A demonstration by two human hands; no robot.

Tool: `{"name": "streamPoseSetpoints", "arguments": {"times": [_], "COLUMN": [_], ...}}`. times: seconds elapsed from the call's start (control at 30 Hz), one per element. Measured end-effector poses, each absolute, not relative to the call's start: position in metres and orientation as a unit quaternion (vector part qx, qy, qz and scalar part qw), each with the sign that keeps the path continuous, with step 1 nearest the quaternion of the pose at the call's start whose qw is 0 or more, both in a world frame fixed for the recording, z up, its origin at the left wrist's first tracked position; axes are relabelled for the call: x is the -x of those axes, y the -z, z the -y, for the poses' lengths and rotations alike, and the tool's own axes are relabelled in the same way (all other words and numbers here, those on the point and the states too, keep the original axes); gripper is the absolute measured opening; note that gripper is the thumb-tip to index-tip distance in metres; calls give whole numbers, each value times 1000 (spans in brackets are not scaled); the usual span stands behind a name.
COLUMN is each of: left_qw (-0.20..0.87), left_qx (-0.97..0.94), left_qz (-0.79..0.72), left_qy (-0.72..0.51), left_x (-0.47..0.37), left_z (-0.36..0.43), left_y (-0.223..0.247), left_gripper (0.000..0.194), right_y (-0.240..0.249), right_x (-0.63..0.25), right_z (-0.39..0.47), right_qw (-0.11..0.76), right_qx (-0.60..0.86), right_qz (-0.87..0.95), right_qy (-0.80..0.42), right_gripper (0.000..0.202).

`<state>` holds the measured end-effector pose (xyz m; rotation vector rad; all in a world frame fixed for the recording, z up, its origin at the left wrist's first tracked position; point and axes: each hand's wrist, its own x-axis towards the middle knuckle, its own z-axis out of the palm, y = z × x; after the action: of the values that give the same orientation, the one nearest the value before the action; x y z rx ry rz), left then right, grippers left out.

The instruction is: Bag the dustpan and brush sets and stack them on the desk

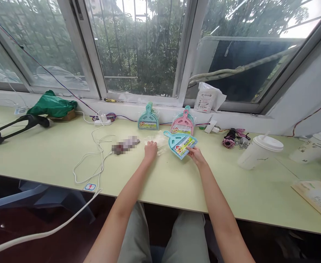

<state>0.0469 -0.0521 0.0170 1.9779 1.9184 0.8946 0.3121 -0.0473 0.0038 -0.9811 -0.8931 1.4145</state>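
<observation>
A red 9 stood on the blue-bordered sticker [90, 187] at the near left. At the far right of the near side, "Face", apparently, marked a pack [309, 197]; the held dustpan's [174, 138] label [184, 146] was illegibly small.

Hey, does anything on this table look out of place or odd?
Yes: the white cable lies in loose loops and trails over the front edge of the table, looking untidy. Beside the left hand, an object is pixelated, so I can't tell what it is.
</observation>
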Motion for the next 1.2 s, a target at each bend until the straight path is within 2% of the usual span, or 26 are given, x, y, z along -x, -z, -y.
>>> {"name": "streamPoseSetpoints", "arguments": {"times": [0.13,0.33,0.53,0.77,0.97,1.07,1.13,1.2], "left_qw": [48,-26,-75,-78,-36,11,79,214], "left_qx": [-654,-636,-649,-685,-751,-702,-614,-504], "left_qz": [-714,-719,-691,-634,-507,-503,-512,-492], "left_qy": [-245,-281,-309,-350,-422,-504,-596,-677], "left_x": [-33,-21,-27,-37,-49,-52,-53,-53], "left_z": [49,52,57,56,63,69,69,65], "left_y": [-12,-12,-14,-11,-19,-29,-35,-37], "left_gripper": [30,36,34,34,28,29,52,80], "right_y": [-12,-22,-24,-2,3,0,-2,-3], "right_x": [-316,-316,-296,-254,-238,-238,-238,-237], "right_z": [53,61,59,59,63,65,66,67], "right_qw": [488,377,451,530,558,590,604,607], "right_qx": [399,395,421,428,397,379,368,360], "right_qz": [448,511,447,372,394,390,387,392], "right_qy": [-634,-664,-648,-631,-613,-597,-591,-591], "right_gripper": [20,24,16,17,28,34,37,38]}}
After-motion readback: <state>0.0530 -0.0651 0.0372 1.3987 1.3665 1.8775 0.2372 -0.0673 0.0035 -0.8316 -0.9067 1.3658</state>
